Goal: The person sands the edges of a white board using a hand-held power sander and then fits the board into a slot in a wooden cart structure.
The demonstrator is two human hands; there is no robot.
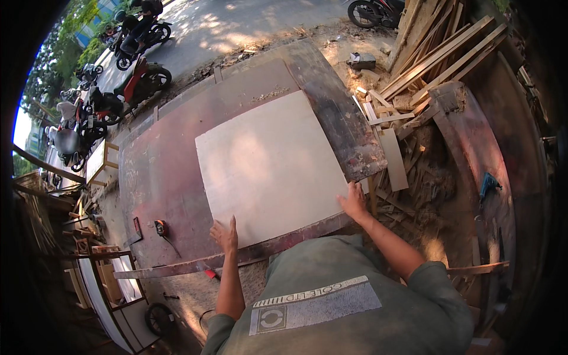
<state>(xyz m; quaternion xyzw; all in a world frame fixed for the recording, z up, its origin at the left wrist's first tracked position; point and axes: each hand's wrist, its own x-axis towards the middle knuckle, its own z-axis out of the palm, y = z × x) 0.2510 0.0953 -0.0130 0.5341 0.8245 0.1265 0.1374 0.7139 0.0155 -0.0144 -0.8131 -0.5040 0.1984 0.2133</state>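
A large pale square board [269,163] lies flat on a worn reddish worktable [157,160], turned slightly askew to it. My left hand [226,235] is at the board's near left corner, thumb over the top face and fingers along the left edge. At the near right corner my right hand [354,201] grips the edge, thumb on the face and fingertips on the outer side. The undersides of both grips are hidden. Left of the board, a tape measure [160,228] rests on the table near a small dark rectangular frame [135,231].
Wood scraps [435,65] pile up at the right. A curved reddish bench [482,139] there carries a blue tool [489,184]. White-panelled cabinet work [109,302] stands at the lower left. Parked motorcycles [97,106] line the road [225,26] beyond the table.
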